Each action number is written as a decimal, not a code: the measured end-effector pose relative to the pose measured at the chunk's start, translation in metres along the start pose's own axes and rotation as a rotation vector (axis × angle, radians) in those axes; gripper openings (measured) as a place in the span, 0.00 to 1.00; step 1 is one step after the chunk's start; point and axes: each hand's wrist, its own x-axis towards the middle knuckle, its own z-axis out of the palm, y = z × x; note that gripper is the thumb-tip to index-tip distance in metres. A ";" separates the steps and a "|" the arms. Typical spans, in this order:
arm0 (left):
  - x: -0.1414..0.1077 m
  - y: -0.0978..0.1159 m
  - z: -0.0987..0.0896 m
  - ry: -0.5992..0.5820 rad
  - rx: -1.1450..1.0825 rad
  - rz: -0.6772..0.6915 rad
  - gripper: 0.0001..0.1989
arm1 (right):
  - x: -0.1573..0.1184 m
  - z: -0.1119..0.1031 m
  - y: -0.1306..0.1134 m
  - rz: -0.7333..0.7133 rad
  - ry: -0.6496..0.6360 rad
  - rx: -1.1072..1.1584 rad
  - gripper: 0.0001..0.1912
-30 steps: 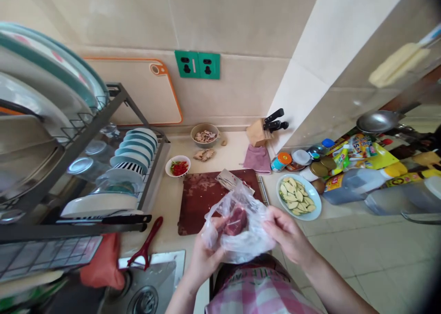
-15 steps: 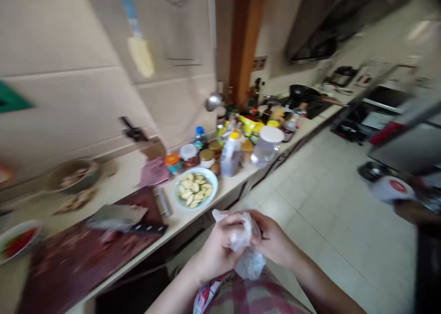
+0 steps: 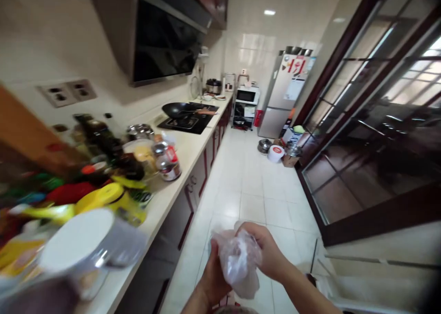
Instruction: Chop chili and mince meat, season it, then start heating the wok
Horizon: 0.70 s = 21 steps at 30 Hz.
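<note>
A crumpled, translucent plastic bag (image 3: 240, 263) is held between my two hands, low in the view and over the tiled floor. My left hand (image 3: 216, 275) grips it from the left, with the thumb along its side. From the right, my right hand (image 3: 263, 247) has its fingers closed on the bag's upper edge. The bag bunches up and partly covers the fingers of both hands. Whether anything is inside it, I cannot tell.
Along the left counter (image 3: 156, 213) stand a white-lidded clear container (image 3: 79, 240), a yellow package (image 3: 110, 199) and several bottles and jars. Farther on, a black wok (image 3: 179, 112) sits on the stove. Pots and a white bucket (image 3: 275, 153) are on the floor before the fridge (image 3: 284, 93). Glass doors (image 3: 372, 121) line the right.
My view has swung right, from the cutting board and sliced-vegetable bowl toward the stove, fridge and doors. Both hands still hold the plastic bag, which now looks more spread out.
</note>
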 end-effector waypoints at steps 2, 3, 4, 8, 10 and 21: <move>0.051 0.027 0.011 0.003 -0.091 0.004 0.34 | 0.035 -0.029 0.007 -0.009 0.055 -0.098 0.02; 0.075 0.047 0.017 0.013 -0.113 0.021 0.33 | 0.052 -0.046 0.009 -0.008 0.083 -0.138 0.02; 0.099 0.071 0.025 0.006 -0.122 0.037 0.32 | 0.069 -0.064 0.011 0.003 0.113 -0.174 0.02; 0.195 0.171 0.062 -0.100 -0.091 0.059 0.40 | 0.128 -0.133 0.025 0.115 0.051 -0.213 0.11; 0.243 0.213 0.081 -0.128 -0.045 0.077 0.43 | 0.154 -0.159 0.045 0.223 0.022 -0.075 0.17; 0.562 0.337 0.131 -0.253 0.027 0.033 0.43 | 0.403 -0.286 0.205 0.502 0.713 0.735 0.39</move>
